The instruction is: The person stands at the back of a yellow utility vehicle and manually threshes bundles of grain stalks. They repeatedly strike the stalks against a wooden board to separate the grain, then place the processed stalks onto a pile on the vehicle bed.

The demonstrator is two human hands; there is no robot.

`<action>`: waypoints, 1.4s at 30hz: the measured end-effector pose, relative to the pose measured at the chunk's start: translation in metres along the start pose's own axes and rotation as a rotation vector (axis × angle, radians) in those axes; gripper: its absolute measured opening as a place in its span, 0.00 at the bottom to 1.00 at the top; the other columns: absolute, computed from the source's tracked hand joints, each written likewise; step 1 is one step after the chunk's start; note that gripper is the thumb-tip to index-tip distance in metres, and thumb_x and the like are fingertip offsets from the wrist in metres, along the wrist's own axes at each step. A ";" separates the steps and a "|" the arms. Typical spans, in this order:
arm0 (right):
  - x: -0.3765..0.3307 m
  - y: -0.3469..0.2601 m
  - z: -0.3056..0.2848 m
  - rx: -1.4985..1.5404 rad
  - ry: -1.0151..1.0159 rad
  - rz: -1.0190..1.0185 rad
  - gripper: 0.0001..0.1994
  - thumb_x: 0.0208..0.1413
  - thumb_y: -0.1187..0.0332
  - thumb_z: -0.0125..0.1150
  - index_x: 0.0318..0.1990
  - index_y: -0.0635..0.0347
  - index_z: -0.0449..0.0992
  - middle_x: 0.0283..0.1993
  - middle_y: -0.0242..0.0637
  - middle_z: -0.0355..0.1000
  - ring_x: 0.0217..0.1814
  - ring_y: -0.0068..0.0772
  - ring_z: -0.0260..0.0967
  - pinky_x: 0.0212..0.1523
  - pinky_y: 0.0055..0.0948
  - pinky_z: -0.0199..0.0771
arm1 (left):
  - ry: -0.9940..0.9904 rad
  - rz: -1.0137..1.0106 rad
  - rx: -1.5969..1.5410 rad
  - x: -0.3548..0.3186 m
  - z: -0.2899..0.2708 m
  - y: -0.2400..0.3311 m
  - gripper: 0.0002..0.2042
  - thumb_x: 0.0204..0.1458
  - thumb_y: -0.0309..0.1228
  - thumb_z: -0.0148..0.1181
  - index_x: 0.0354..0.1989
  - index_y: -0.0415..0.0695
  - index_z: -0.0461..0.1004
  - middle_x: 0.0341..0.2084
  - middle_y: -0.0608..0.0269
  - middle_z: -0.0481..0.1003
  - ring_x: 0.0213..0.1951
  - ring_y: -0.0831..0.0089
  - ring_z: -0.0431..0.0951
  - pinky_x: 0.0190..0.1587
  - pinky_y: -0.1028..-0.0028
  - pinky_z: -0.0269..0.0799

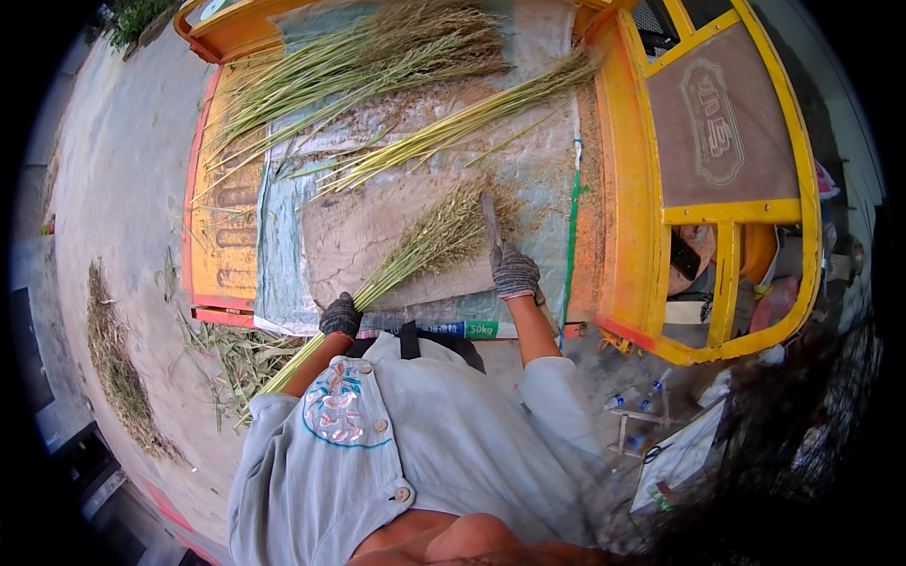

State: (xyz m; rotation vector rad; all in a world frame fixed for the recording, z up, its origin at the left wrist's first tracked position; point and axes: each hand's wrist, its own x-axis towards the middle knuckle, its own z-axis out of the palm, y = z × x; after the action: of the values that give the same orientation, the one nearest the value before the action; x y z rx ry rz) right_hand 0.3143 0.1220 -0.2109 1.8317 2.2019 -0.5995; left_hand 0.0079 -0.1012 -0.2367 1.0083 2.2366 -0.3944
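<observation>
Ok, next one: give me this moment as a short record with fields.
Left hand: gloved, closed around a bundle of stalks
Right hand: gloved, gripping a long narrow tool at the seed heads; contact unclear
Under the bundle: flat grey-brown slab on a pale sheet
Beyond: large stalk pile, narrower bunch
Setting: yellow-orange vehicle bed, outdoors
Ground at left: dry stalks

Legible printing was noted in two places. Near edge of the pale woven sheet point(278, 236): white characters stood on a blue band point(450, 329); just right of it, a green patch point(481, 330) carried a white number with a unit. Right side: the brown panel point(760, 156) within the yellow frame point(731, 212) bore large pale characters inside an ornamental outline point(714, 121).
</observation>
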 end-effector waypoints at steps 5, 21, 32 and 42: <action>-0.031 -0.021 0.015 -0.067 -0.189 -0.208 0.19 0.56 0.50 0.44 0.38 0.56 0.72 0.28 0.50 0.74 0.34 0.52 0.73 0.35 0.49 0.70 | -0.033 0.105 -0.037 0.021 0.017 -0.005 0.17 0.43 0.36 0.57 0.42 0.44 0.67 0.37 0.48 0.74 0.42 0.51 0.74 0.45 0.57 0.69; -0.071 -0.110 0.056 -0.045 -0.145 -0.488 0.16 0.54 0.55 0.45 0.34 0.57 0.73 0.28 0.47 0.74 0.32 0.47 0.74 0.32 0.47 0.71 | 0.101 0.148 0.073 0.028 -0.008 0.017 0.18 0.44 0.40 0.60 0.42 0.45 0.68 0.36 0.50 0.74 0.39 0.54 0.75 0.40 0.57 0.71; -0.067 -0.107 0.063 -0.112 -0.351 -0.376 0.16 0.55 0.55 0.44 0.37 0.56 0.74 0.32 0.46 0.75 0.34 0.46 0.74 0.35 0.46 0.71 | -1.027 0.115 -0.835 0.020 0.025 -0.038 0.18 0.38 0.41 0.68 0.32 0.38 0.76 0.20 0.55 0.76 0.21 0.72 0.75 0.29 0.70 0.72; -0.017 -0.075 0.065 -0.054 -0.177 -0.317 0.16 0.53 0.55 0.48 0.33 0.57 0.76 0.31 0.48 0.74 0.34 0.49 0.74 0.34 0.48 0.71 | -0.157 0.171 -0.110 0.006 0.043 -0.023 0.26 0.41 0.54 0.57 0.33 0.41 0.76 0.32 0.44 0.75 0.39 0.51 0.75 0.43 0.58 0.69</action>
State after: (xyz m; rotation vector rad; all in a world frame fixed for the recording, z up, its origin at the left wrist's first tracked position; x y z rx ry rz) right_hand 0.2383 0.0675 -0.2485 1.3552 2.3750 -0.7218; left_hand 0.0060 -0.1347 -0.2731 1.0631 1.9931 -0.2625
